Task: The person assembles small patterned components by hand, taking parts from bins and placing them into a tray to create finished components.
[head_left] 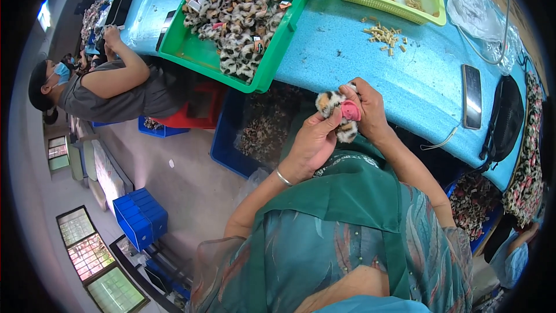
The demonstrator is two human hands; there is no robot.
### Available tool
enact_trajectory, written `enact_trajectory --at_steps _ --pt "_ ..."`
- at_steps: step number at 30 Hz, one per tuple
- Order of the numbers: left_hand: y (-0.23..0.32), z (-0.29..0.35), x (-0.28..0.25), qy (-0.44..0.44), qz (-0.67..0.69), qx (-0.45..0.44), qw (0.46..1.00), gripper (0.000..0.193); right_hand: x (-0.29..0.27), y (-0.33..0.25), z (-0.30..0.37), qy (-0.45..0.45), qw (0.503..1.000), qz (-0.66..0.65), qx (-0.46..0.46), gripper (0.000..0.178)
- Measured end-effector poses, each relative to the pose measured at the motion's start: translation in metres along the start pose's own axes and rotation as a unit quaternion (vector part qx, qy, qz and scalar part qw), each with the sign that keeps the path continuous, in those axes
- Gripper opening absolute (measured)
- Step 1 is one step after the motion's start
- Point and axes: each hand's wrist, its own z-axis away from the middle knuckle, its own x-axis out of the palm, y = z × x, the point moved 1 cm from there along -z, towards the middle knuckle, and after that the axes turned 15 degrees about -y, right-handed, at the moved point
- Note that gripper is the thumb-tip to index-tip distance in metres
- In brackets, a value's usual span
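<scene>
You have both hands, left hand (313, 139) and right hand (366, 107), grasping a leopard-print plush piece (336, 110) just below the blue table (347, 58) edge; apparently mid-inspection, your next move calls for turning it carefully.

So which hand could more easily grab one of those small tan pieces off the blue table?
Probably the right hand: it is nearer the loose tan pieces on the table. The left hand sits lower, farther off. Both grip the furry toy.
</scene>
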Motion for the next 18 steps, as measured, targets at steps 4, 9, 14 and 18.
enact_trajectory --at_steps 4,9,14,18 --pt "-0.003 -0.001 0.007 -0.013 -0.172 -0.019 0.985 0.019 -0.005 0.001 -0.001 -0.037 0.998 0.039 -0.041 0.026" --pt "-0.004 0.002 0.011 -0.032 -0.21 -0.026 0.977 0.017 -0.007 0.004 -0.002 -0.124 0.99 -0.059 -0.029 0.027" --pt "0.004 0.001 0.018 0.017 -0.148 0.036 0.988 0.015 -0.011 0.005 -0.003 -0.054 0.992 -0.061 -0.099 0.025" --pt "0.009 -0.01 0.009 0.071 -0.205 0.101 0.971 0.013 -0.022 -0.02 0.014 -0.04 0.991 -0.01 -0.126 0.023"
